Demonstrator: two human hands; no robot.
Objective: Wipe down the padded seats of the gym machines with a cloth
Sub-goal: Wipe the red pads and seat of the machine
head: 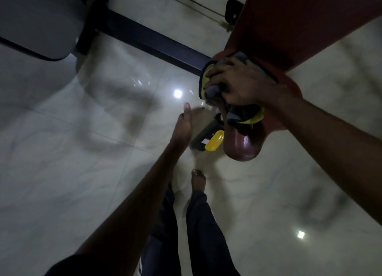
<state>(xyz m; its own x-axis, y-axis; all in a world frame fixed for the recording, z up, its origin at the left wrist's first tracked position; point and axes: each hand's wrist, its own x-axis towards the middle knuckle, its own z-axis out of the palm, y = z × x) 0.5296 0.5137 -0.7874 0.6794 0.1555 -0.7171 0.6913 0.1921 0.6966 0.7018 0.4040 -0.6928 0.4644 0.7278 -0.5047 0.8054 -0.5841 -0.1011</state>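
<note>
At the right of the view, the right hand [244,85] presses down on a bunched cloth [247,118], grey with yellow edging, its fingers curled over the folds and clenched round them. That cloth lies on the red padded seat [299,17], at the narrow part where the long pad meets a rounded, glossy red end [241,147]; part of the fabric hangs over the seat's near edge and part bulges out past the fingertips on the far side

Left of the seat, the left hand [183,126] reaches forward in the air with its fingers straight and released, holding nothing and apart from the pad. It is seen edge-on and slightly blurred

Below the rounded seat end sits a black machine part with a yellow handle [215,140] on it. A black frame bar [153,40] runs along the floor from the upper left toward the seat, and a grey pad [37,17] of another machine fills the upper left corner. Two thin dark cables [196,4] cross the top

Underfoot is a pale, glossy tiled floor [82,172] with bright light spots reflected in it. One bare foot [198,178] and dark trousers [204,224] show at the bottom centre
</note>
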